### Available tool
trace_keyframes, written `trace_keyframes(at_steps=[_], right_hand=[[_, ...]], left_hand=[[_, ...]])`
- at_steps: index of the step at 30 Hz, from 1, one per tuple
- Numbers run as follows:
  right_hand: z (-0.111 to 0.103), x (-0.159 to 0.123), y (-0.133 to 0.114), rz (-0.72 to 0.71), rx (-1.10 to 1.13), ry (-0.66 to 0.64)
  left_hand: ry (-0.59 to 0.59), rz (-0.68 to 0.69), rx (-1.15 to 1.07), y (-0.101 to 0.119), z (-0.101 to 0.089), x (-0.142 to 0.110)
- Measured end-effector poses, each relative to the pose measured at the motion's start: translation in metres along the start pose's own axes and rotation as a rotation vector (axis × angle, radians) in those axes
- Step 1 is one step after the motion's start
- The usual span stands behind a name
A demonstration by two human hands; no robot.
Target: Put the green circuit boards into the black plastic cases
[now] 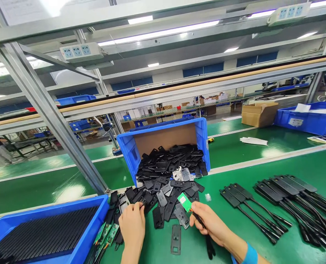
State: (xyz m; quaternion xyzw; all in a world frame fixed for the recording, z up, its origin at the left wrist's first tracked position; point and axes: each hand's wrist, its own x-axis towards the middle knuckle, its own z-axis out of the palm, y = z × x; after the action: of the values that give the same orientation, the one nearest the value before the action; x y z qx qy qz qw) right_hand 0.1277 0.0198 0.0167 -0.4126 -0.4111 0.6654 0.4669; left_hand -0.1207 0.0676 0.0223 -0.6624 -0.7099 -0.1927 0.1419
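My right hand (208,222) pinches a green circuit board (184,202) at its lower end, where a black cable joins it; the cable (210,247) hangs below my palm. My left hand (132,225) reaches to the left edge of a pile of black plastic covers (168,196). Its fingers are curled at a black tray-like housing (123,201), with the fingertips partly hidden. Between my hands a single black cover (176,239) lies flat on the green table.
A tipped blue crate (208,148) spills covers toward me. At left, a blue bin (104,203) holds rows of black pieces, with wired circuit boards (108,233) beside it. Cabled black units (236,195) lie at right. A metal post (55,117) rises at left.
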Motion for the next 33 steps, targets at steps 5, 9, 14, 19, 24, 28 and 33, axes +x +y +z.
trace_keyframes(at_steps=[5,9,14,19,24,28,33], right_hand=[[-0.01,0.001,0.0,-0.3,-0.507,0.063],[-0.013,-0.003,0.003,-0.514,-0.805,0.149],[-0.008,-0.008,0.003,-0.531,-0.858,0.059],[-0.008,-0.009,0.003,-0.55,-0.894,0.097],[-0.009,-0.007,0.004,-0.531,-0.934,0.111],[-0.008,-0.007,0.006,-0.563,-0.895,0.063],[-0.008,-0.007,0.004,-0.545,-0.785,0.143]], left_hand=[[0.091,0.106,-0.544,0.025,0.004,-0.011],[-0.095,0.135,-0.833,0.056,0.006,-0.032],[-0.218,0.12,-1.079,0.081,0.003,-0.05],[-0.355,-0.134,-1.397,0.084,0.002,-0.051],[-0.499,-0.345,-1.82,0.085,0.005,-0.049],[-0.586,-0.533,-1.973,0.085,0.008,-0.048],[-0.625,-0.553,-1.994,0.084,0.007,-0.046]])
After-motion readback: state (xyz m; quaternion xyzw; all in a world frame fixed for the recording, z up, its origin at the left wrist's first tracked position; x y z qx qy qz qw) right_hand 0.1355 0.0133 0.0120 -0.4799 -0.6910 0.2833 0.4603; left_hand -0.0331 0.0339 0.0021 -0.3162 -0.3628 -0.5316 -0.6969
